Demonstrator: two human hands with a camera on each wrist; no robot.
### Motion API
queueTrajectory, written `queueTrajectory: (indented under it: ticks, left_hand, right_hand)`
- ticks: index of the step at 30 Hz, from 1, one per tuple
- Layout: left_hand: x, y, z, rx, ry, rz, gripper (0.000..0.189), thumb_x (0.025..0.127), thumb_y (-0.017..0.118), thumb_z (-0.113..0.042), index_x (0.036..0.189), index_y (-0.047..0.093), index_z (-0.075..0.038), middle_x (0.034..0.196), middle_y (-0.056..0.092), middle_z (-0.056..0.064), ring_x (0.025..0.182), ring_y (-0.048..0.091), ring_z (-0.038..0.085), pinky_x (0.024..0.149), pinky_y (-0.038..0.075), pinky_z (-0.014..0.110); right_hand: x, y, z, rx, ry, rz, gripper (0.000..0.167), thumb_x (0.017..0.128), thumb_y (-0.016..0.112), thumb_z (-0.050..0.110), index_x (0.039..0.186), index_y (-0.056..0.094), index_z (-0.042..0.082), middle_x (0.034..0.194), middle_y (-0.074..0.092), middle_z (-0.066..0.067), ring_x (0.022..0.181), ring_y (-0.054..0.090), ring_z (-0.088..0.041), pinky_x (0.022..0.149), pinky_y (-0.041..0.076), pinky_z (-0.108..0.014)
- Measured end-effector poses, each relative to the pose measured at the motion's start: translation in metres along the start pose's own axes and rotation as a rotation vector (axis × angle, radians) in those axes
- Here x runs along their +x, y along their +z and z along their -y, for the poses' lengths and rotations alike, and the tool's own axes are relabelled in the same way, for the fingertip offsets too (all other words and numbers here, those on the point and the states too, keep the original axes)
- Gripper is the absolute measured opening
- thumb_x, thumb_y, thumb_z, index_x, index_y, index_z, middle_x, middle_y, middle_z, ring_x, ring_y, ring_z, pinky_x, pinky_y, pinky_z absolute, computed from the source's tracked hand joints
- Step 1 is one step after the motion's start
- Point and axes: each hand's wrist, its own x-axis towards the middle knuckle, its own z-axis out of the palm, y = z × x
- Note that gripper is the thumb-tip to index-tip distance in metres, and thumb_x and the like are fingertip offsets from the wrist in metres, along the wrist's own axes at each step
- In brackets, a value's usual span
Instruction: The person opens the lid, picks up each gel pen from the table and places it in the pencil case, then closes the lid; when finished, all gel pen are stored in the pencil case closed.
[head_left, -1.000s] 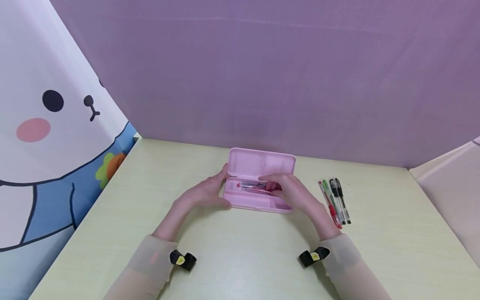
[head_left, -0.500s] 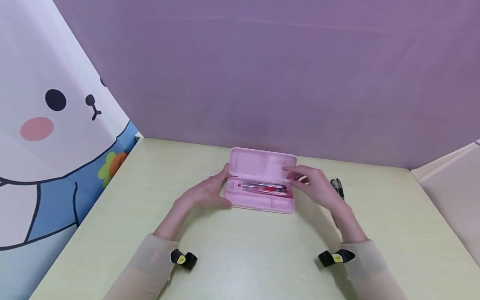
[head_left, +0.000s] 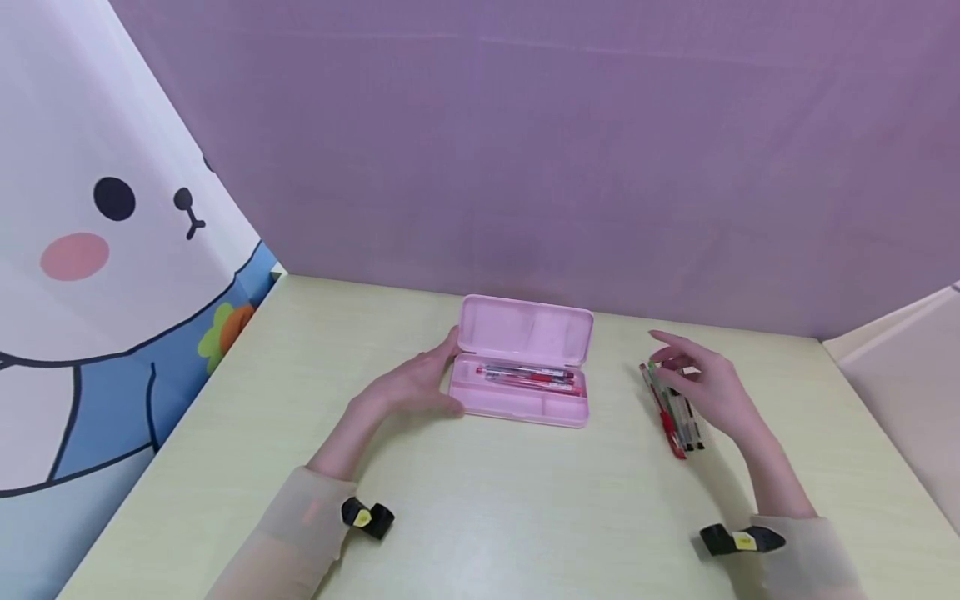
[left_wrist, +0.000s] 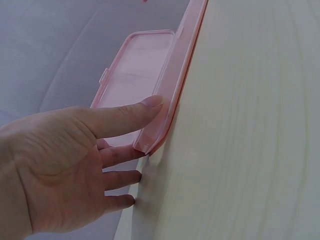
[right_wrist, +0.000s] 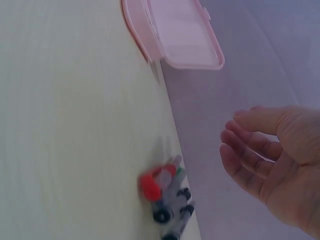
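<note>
A pink pencil case (head_left: 495, 406) lies on the table with its lid (head_left: 495, 323) raised at the back. Several pens (head_left: 532, 377), some with red parts, lie side by side in its long compartment. My left hand (head_left: 412, 385) holds the case's left end, thumb along the front wall (left_wrist: 125, 120) and fingers towards the rear. To the right of the case, my right hand (head_left: 711, 390) hovers over a bunch of loose pens. Its fingers are loosely bent and hold nothing. A red pen (head_left: 667, 422) lies leftmost there; the hand partly hides the green and black ones.
The pale wooden table (head_left: 525, 508) meets a purple cloth backdrop (head_left: 525, 150) just behind the case. A cartoon-printed cloth (head_left: 60, 333) hangs at the left, and a pale panel (head_left: 907, 383) stands at the right.
My right hand has withdrawn from inside the pencil case and travelled right to above the loose pens, leaving the pens in the case in full view. The left hand stays at the case.
</note>
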Motion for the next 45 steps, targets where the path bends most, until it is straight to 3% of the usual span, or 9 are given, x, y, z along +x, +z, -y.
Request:
queueTrajectory:
  ticks: [4,9,17,25,27,30,34,38,45]
  left_hand:
    - [0.0,-0.001,0.001,-0.001,-0.005,0.0,0.122,0.084,0.083,-0.019,0.167,-0.006,-0.016,0.172,0.026,0.008,0.158,0.028,0.032,0.128,0.026,0.056]
    - [0.001,0.0,0.003,-0.009,0.004,0.0,0.123,0.083,0.084,-0.017,0.167,-0.006,-0.016,0.172,0.026,0.009,0.158,0.026,0.033,0.128,0.026,0.056]
    - [0.0,0.002,0.001,-0.008,0.004,0.006,0.122,0.084,0.083,-0.018,0.167,-0.006,-0.016,0.171,0.028,0.007,0.158,0.028,0.033,0.128,0.026,0.058]
    - [0.0,0.002,-0.002,-0.004,-0.008,0.002,0.122,0.084,0.083,-0.018,0.167,-0.006,-0.016,0.172,0.027,0.007,0.158,0.028,0.033,0.128,0.026,0.057]
    - [-0.001,0.002,-0.002,-0.003,-0.009,0.002,0.122,0.084,0.083,-0.018,0.167,-0.006,-0.016,0.172,0.027,0.008,0.158,0.028,0.034,0.128,0.026,0.058]
    - [-0.001,0.001,-0.001,-0.007,-0.01,0.001,0.122,0.084,0.083,-0.018,0.167,-0.006,-0.017,0.171,0.027,0.008,0.157,0.028,0.034,0.128,0.026,0.058]
    - [-0.002,0.0,0.0,-0.013,-0.012,0.001,0.122,0.084,0.083,-0.018,0.167,-0.006,-0.018,0.172,0.027,0.007,0.157,0.028,0.034,0.128,0.026,0.058]
    - [-0.002,0.0,0.001,-0.009,-0.009,0.005,0.122,0.084,0.083,-0.019,0.167,-0.007,-0.017,0.172,0.026,0.007,0.158,0.027,0.033,0.128,0.026,0.057]
    - [-0.003,-0.002,0.002,-0.006,-0.007,0.012,0.121,0.085,0.083,-0.02,0.166,-0.006,-0.013,0.173,0.024,0.008,0.159,0.025,0.033,0.129,0.024,0.056]
  right_hand:
    - [-0.007,-0.01,-0.011,-0.003,0.035,0.001,0.062,0.096,0.071,0.009,0.154,0.05,0.015,0.115,0.071,-0.014,0.095,0.062,0.012,0.074,0.054,-0.009]
    - [-0.013,-0.016,-0.029,0.008,0.081,0.029,0.067,0.095,0.072,0.01,0.156,0.045,0.01,0.118,0.069,-0.011,0.097,0.068,0.003,0.073,0.056,-0.012]
    - [-0.02,-0.023,-0.047,0.077,0.225,0.108,0.078,0.097,0.071,0.015,0.162,0.028,0.005,0.134,0.058,-0.035,0.099,0.063,0.007,0.074,0.06,-0.017]
    - [-0.019,-0.023,-0.05,0.128,0.311,0.175,0.088,0.095,0.074,0.017,0.164,0.021,0.005,0.14,0.053,-0.037,0.101,0.057,0.01,0.077,0.06,-0.018]
    - [-0.018,-0.022,-0.05,0.124,0.321,0.182,0.091,0.093,0.077,0.017,0.164,0.021,0.005,0.141,0.053,-0.036,0.105,0.06,0.002,0.078,0.059,-0.017]
    - [-0.017,-0.019,-0.049,0.124,0.34,0.189,0.095,0.09,0.079,0.018,0.164,0.02,0.005,0.142,0.052,-0.037,0.115,0.065,-0.021,0.078,0.06,-0.018]
    - [-0.017,-0.018,-0.045,0.091,0.353,0.198,0.096,0.088,0.081,0.016,0.163,0.021,0.004,0.141,0.053,-0.038,0.124,0.059,-0.048,0.077,0.058,-0.017]
    - [-0.018,-0.018,-0.041,0.066,0.363,0.202,0.094,0.088,0.081,0.012,0.162,0.024,0.0,0.139,0.053,-0.039,0.124,0.058,-0.052,0.076,0.058,-0.017]
    - [-0.019,-0.016,-0.032,0.12,0.393,0.204,0.089,0.089,0.077,0.002,0.16,0.023,-0.006,0.138,0.05,-0.043,0.121,0.06,-0.052,0.074,0.063,-0.023]
